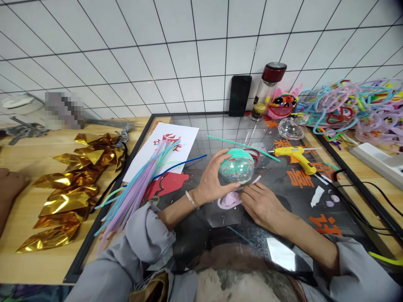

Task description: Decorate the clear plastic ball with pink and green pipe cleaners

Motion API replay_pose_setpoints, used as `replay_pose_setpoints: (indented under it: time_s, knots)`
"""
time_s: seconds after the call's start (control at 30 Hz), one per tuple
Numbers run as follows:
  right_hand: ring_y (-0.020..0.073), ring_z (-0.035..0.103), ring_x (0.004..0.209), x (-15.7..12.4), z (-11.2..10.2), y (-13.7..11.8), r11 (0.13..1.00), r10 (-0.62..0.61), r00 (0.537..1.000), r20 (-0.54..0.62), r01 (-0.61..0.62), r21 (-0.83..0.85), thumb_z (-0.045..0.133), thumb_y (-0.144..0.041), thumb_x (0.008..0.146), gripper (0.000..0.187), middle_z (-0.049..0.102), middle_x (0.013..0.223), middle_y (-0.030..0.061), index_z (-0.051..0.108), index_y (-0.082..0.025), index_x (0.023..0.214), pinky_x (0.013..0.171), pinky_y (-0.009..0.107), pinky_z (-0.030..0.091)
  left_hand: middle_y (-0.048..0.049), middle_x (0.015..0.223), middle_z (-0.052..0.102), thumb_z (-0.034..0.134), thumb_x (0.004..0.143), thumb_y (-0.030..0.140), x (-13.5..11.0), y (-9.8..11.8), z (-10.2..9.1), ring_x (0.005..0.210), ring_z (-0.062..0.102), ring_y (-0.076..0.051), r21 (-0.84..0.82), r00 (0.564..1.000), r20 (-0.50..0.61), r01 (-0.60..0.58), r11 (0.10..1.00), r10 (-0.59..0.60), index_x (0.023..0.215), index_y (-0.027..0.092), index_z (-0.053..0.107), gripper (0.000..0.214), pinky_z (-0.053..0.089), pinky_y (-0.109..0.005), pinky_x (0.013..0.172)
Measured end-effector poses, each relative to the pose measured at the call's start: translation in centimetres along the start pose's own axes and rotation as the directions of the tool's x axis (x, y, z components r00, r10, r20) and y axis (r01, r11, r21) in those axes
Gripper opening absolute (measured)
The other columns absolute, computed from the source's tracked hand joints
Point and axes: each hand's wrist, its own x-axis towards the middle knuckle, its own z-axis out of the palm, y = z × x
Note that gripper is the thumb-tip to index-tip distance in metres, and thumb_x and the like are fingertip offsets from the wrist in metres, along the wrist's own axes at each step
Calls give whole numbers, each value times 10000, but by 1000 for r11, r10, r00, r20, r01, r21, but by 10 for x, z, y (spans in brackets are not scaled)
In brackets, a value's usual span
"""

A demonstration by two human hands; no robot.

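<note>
We've got the left hand (212, 181) curled round the clear ball (236, 170), grip closed on its near side, probably so the round thing can't roll on the glass tabletop (214, 126). The ball sits mid-tabletop, with teal strands (241, 154) banding its top. The right hand (262, 204) lies flat, grip open and empty, fingertips at the lilac coil (229, 201) beneath the ball, seemingly pinning it. The yellow glue gun (296, 156) rests just beyond, handy.

Clear ball (237, 172) (teal coils (239, 154) on top) stands beside pink coil (229, 201).
</note>
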Motion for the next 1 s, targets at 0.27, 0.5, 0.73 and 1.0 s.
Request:
replay_pose_setpoints:
  time_s: [0.27,0.5,0.73,1.0]
  knots:
    - [177,536,696,-1,-17,10,995,-28,999,-33,32,100,422,-93,957,236,642,749,51,652,-146,969,681,329,360,-182,1455,442,693,821,421,0,4,-6,1386,415,-311,-21,1000,2,4,1000,-4,1349,198,429,631,352,-529,1149]
    - [176,542,718,-4,-18,17,987,21,997,-77,-8,163,448,-111,966,203,649,770,60,644,-139,1015,686,327,365,-174,1465,438,604,887,446,2,5,-9,1378,424,-297,-10,999,19,48,999,-48,1326,190,475,525,354,-505,1148]
    - [185,552,748,-6,-16,19,969,29,995,-97,-4,246,435,-34,910,269,652,811,63,617,-146,1074,698,332,384,-182,1467,421,609,877,482,1,4,-10,1393,403,-318,-21,998,8,64,998,-64,1361,200,443,585,339,-534,1153]
    - [214,615,886,-2,-25,30,859,251,948,-198,-124,497,467,-76,810,316,657,975,74,632,-187,1056,763,356,478,-161,1469,403,788,728,444,6,6,-5,1412,375,-328,55,989,48,135,989,-138,1405,240,410,801,333,-536,1175]
